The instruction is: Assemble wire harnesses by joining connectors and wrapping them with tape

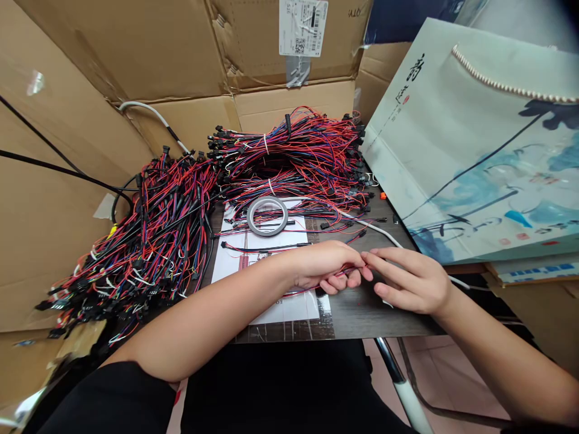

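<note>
My left hand [326, 266] rests on the dark table [362, 310], fingers curled around a thin bundle of red wires [350, 269]. My right hand [409, 279] meets it from the right, thumb and forefinger pinched on the same wires at the fingertips. A white printed sheet [266, 247] lies under my left wrist. Beyond it sits a roll of grey tape [267, 216]. One loose wire harness with black connectors [262, 247] lies across the sheet.
Large heaps of red, blue and black wire harnesses fill the left [149, 241] and the back [294, 157]. Cardboard boxes [181, 54] wall the left and rear. A painted paper gift bag [479, 144] stands at the right. A white cable [380, 232] crosses the table.
</note>
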`<state>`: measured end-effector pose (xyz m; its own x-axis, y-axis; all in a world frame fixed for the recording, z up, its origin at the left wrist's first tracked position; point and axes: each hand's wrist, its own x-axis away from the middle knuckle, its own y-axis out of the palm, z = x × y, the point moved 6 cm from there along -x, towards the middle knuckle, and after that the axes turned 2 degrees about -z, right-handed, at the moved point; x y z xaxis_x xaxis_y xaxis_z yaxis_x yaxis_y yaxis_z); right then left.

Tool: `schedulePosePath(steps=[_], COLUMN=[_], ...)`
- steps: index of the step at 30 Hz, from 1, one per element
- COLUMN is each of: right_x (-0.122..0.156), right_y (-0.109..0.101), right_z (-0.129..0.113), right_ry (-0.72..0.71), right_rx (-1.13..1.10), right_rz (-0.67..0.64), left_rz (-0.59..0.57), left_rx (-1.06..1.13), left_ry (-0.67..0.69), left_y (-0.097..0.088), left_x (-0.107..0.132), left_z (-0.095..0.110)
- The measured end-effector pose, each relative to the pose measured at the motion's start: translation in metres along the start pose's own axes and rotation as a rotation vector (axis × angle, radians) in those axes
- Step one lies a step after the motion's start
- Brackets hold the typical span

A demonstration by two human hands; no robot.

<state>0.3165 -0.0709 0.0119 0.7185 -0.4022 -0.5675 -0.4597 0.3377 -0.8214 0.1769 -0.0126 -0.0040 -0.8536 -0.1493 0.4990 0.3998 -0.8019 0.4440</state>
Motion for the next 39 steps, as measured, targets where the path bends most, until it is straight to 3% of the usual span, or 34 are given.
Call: schedulePosePath(steps=[7, 12, 15, 18, 23, 26, 30, 39], right_x=[0.017, 0.023, 0.018, 0.014, 0.013, 0.014, 0.018, 0.022], right_y=[0.005, 0.011, 0.007, 0.002, 0.001, 0.000, -0.001, 0.008], right_z=[0.005, 0.016, 0.013, 0.008, 0.013, 0.017, 0.030, 0.047], right_ry=[0.049, 0.225, 0.179, 0.094, 0.128, 0.125, 0.270, 0.492], right_rx=[-0.032, -0.128, -0.128, -0.131, -0.146, -0.096, 0.000, -0.078], right_rz=[0.007, -0.094, -0.045, 0.026, 0.013, 0.060, 0.129, 0.006], left_rz=[-0.044, -0.066, -0.059, 0.021, 0.186, 0.266, 0.385, 0.623], left_rx=[0.047, -0.053, -0.184, -0.465, -0.902, -0.993, -1.098, -1.270], left_ry=[-0.031, 0.042, 0.065, 0.110, 0.253, 0.212, 0.178, 0.105], left_y=[0.001, -0.001, 0.000, 0.001, 0.002, -0.002, -0.014, -0.042], left_x=[0.002, 0.006, 0.007, 0.006, 0.009, 0.017, 0.042, 0.106], left_z=[-0.003, -0.001, 0.000, 0.007, 0.024, 0.022, 0.017, -0.008])
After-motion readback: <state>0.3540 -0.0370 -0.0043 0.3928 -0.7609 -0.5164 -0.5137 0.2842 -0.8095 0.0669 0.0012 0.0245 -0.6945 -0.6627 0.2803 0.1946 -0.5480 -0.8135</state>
